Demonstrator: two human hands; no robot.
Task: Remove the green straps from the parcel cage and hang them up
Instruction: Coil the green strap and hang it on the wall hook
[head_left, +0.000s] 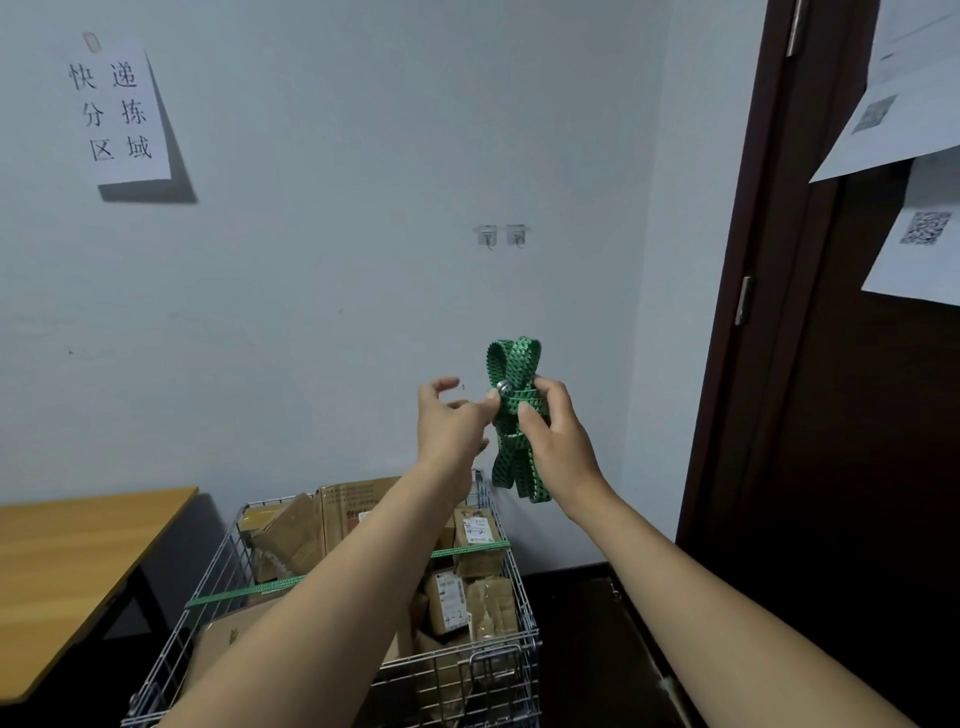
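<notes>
paper sign (118, 111) on wall | wooden table (67, 561) lower left | dark door (857, 441) right

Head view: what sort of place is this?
Probably a parcel sorting room: a wire cage packed with labelled parcels, and a wall sign reading "express sorting area" in Chinese.
</notes>
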